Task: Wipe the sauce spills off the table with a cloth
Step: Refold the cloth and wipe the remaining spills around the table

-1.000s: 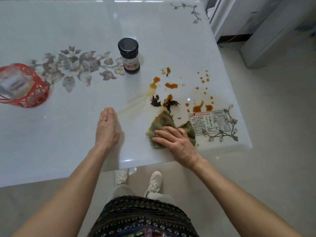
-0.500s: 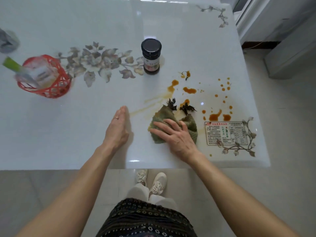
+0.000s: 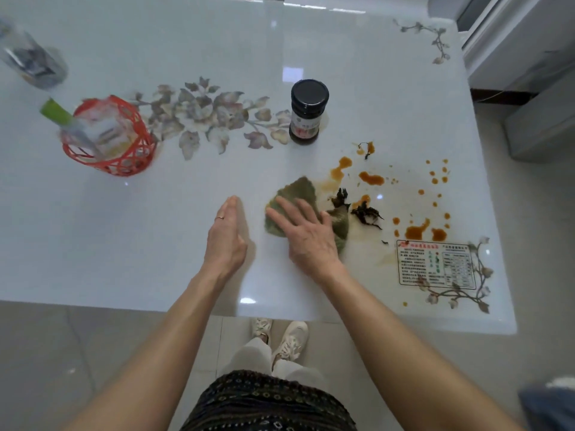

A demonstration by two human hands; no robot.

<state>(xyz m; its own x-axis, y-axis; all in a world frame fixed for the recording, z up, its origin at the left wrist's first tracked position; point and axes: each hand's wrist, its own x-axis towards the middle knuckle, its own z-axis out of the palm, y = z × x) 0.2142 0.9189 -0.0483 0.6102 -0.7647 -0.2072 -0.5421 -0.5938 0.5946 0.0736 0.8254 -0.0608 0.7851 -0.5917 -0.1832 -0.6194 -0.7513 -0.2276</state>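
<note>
A green-brown cloth (image 3: 298, 189) lies flat on the glossy white table (image 3: 155, 237). My right hand (image 3: 306, 233) presses down on it with straight, spread fingers. Just left of the cloth, my left hand (image 3: 225, 239) rests on the table, fingers straight and together. Orange-brown sauce spills (image 3: 371, 178) and drops are scattered to the right of the cloth, with a bigger puddle (image 3: 417, 231) near the printed label. Dark leafy bits (image 3: 365, 214) lie at the cloth's right edge. A faint smear (image 3: 328, 186) shows by the cloth's top right.
A dark sauce jar (image 3: 308, 112) with a black lid stands behind the spills. A red mesh basket (image 3: 119, 154) holding packets and a green-capped tube sits at the left. A blurred clear container (image 3: 29, 62) is at the far left. The table's front edge (image 3: 124, 304) runs close to my body.
My right hand has slid the cloth up and to the left over the long sauce streak, which is now gone. My left hand has stayed flat on the table.
</note>
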